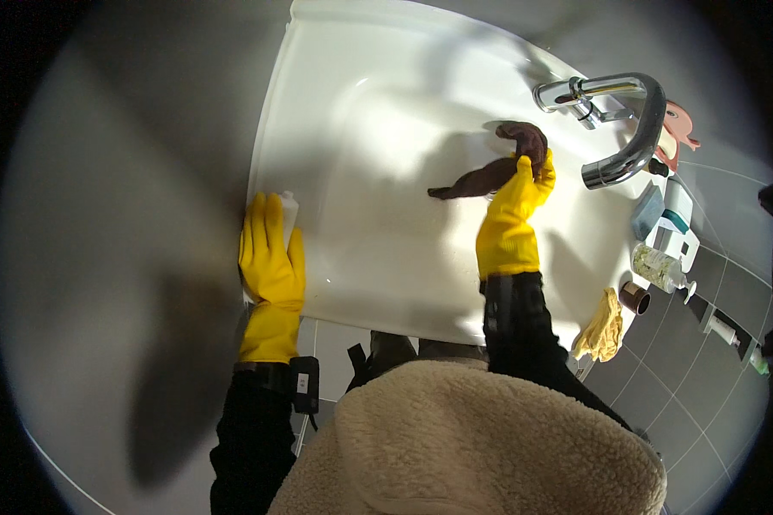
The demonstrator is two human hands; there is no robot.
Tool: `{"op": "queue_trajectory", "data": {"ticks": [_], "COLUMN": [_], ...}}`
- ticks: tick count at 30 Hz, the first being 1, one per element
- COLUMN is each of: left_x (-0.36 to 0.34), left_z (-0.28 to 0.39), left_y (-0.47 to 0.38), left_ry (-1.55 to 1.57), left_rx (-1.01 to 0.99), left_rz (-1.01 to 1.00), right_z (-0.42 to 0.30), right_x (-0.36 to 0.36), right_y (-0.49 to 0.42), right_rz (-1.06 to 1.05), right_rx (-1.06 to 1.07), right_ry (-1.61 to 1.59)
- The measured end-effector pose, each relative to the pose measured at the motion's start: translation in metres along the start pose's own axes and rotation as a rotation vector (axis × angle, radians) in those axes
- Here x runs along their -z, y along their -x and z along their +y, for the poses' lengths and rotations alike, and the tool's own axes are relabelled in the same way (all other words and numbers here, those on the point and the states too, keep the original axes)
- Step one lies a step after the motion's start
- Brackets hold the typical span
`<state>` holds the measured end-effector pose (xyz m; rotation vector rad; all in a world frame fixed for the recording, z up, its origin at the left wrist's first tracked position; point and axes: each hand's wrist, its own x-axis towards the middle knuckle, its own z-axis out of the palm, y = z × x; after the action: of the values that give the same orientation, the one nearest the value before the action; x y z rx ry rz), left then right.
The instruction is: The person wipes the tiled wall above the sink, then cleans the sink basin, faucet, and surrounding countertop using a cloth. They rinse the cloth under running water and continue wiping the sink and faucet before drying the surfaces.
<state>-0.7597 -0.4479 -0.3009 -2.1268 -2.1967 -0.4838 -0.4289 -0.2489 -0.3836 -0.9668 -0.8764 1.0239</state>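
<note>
My right hand (515, 206), in a yellow rubber glove, grips a dark brown cloth (483, 180) inside a white washbasin (386, 257). The cloth trails to the left over the basin's bottom and partly covers the drain. My left hand (272, 257), in a matching glove, lies with its fingers spread on the basin's left rim. Beside its fingers is a small white tube or bottle (288, 209); the glove hides part of it, and I cannot tell whether the hand holds it.
A chrome faucet (644, 129) arches over the basin's right side. Along the right edge stand a pink figure (677, 129), a blue-grey sponge (648, 212), a pump bottle (657, 265), a brown jar (635, 297) and a crumpled yellow cloth (602, 325). A grey wall rises at the left.
</note>
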Motion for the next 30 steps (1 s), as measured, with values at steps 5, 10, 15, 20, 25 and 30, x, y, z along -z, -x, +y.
{"op": "queue_trajectory", "data": {"ticks": [5, 10, 15, 20, 25, 30], "left_x": [0.002, 0.006, 0.005, 0.003, 0.003, -0.001], "left_z": [0.001, 0.006, 0.006, 0.007, 0.01, 0.008], "left_y": [-0.003, -0.005, -0.004, -0.004, -0.005, -0.004], "left_ry": [0.043, 0.096, 0.069, 0.059, 0.003, -0.001], "left_rx": [0.023, 0.068, 0.031, 0.018, 0.0, 0.017], "left_rz": [0.006, -0.006, -0.021, 0.059, 0.07, 0.098], "right_z": [0.085, 0.119, 0.082, 0.041, 0.012, 0.0], "right_x": [-0.102, -0.156, -0.159, -0.106, -0.032, -0.009], "right_y": [-0.014, 0.018, 0.008, 0.097, 0.144, 0.009], "right_rz": [0.732, 0.44, -0.958, -0.83, -1.238, -1.04], "right_rx": [-0.149, -0.237, -0.086, -0.297, -0.188, -0.684], "right_ry": [-0.079, 0.309, 1.519, 0.628, 0.706, 0.571]}}
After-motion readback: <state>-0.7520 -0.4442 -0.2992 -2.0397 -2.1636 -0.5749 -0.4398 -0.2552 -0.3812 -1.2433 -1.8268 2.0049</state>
